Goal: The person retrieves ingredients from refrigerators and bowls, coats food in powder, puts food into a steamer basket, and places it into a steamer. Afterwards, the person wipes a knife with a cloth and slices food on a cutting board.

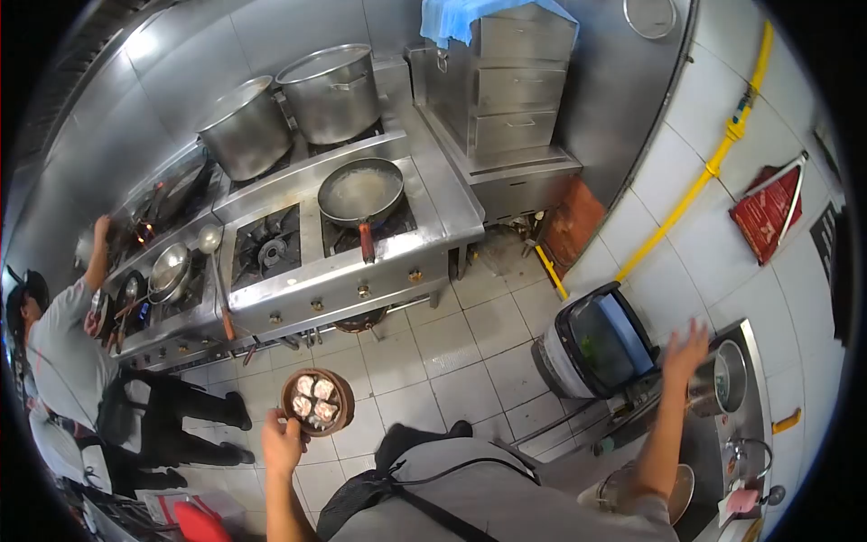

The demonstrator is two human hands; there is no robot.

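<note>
My left hand (283, 440) is closed on the rim of a small round bamboo steamer basket (347, 406), held out over the tiled floor. Inside it sit several pale, open-topped dumplings (304, 386) with pinkish filling. Out to the right, my right hand (686, 350) has its fingers spread and holds nothing. It is above the area between a black-rimmed bin (578, 375) and a tall metal pot (704, 393) on the sink counter.
Ahead runs a gas range (298, 294) with a frying pan (361, 191) and two large stockpots (330, 95). A drawered steel steamer cabinet (517, 86) stands beyond its right end. At left, a co-worker (68, 352) reaches over the burners. The sink faucet (754, 447) is at lower right.
</note>
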